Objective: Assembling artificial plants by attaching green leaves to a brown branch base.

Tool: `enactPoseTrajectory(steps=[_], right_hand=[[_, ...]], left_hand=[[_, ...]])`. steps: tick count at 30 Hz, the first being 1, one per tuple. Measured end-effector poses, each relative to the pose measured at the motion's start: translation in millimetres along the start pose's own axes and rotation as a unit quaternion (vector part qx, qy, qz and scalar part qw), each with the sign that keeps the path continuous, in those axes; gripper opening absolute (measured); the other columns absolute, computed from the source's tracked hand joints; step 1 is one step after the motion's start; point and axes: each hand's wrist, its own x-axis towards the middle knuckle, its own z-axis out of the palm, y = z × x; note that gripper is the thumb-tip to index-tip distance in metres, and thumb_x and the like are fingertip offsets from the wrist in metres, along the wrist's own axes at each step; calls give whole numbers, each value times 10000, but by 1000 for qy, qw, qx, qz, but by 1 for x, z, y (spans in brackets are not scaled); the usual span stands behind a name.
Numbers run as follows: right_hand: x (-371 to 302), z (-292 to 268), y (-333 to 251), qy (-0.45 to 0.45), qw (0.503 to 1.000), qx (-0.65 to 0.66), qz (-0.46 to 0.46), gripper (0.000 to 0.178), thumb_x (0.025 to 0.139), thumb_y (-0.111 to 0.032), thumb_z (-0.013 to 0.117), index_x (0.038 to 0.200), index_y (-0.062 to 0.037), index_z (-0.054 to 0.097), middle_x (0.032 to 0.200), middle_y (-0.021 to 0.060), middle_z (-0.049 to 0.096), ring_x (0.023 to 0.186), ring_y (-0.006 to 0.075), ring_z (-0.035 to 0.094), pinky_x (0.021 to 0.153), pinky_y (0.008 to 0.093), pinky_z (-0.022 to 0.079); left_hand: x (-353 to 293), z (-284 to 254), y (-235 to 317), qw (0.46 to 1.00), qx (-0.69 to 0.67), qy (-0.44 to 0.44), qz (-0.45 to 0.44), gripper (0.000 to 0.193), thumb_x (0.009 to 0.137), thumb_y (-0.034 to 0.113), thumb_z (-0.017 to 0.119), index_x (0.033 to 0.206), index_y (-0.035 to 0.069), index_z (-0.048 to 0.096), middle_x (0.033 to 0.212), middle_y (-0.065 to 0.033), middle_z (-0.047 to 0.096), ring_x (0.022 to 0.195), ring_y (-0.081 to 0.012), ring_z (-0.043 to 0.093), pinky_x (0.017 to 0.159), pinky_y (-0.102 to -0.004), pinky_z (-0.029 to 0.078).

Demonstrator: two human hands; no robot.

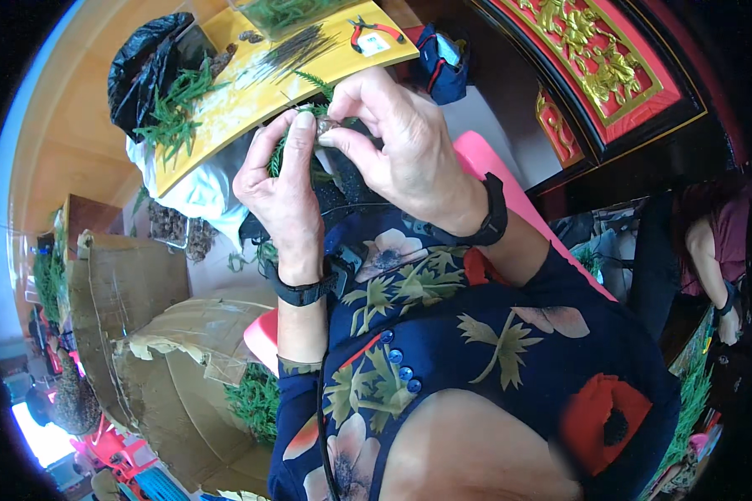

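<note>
Close together in front of my chest, both hands are closed in a pinch over the near edge of the yellow table (226, 129). My left hand (286, 184) grips a green artificial sprig (276, 157) between thumb and fingers; its leaves show beside and beyond the fingertips. With thumb and forefinger, my right hand (405, 146) holds a small brown pine cone (327, 127) against the sprig, right by the left thumb tip. Fingers partly cover the spot where cone and sprig meet. Thin dark wires (297, 52) lie loose on the table beyond my hands.
Red-handled pliers (374, 35) lie at the table's far right. A black plastic bag (146, 71) and loose green sprigs (180, 108) are at its left. A torn cardboard box (175, 401) stands lower left. Another person's arm (706, 259) shows at far right.
</note>
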Motion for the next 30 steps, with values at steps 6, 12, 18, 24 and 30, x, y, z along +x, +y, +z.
enactPoseTrajectory(steps=[6,12,18,24,30], right_hand=[[-6,8,5,22,998,-44,-39,321,682,60,681,942,-36,520,785,77,592,694,198,615,603,290,480],[-9,9,5,7,995,-83,-49,355,682,62,675,986,-31,517,831,90,600,743,222,631,645,301,494],[-6,10,3,16,995,-68,-67,355,684,60,675,989,-26,516,827,94,616,720,205,626,632,282,487],[6,-11,4,-95,985,76,125,230,760,-6,661,973,12,576,824,80,647,702,90,602,608,228,468],[26,-18,22,-154,985,12,74,163,817,-74,637,948,23,642,844,65,653,724,49,581,636,200,469]], left_hand=[[-2,4,-3,995,85,18,40,132,820,47,632,920,-35,659,803,-36,622,749,-77,536,687,-204,428],[1,3,-5,996,76,-10,51,123,824,43,622,906,-43,654,803,-44,615,754,-85,535,691,-215,428],[1,2,-3,994,83,-6,76,127,836,50,611,913,-40,657,829,-52,626,776,-84,540,704,-215,428],[5,-3,-5,999,-40,-8,-24,128,845,53,608,929,-24,664,884,-41,635,790,-73,540,721,-203,425],[4,-4,-2,992,-78,-58,-74,126,843,62,618,939,-8,659,888,-12,629,790,-53,531,725,-190,416]])
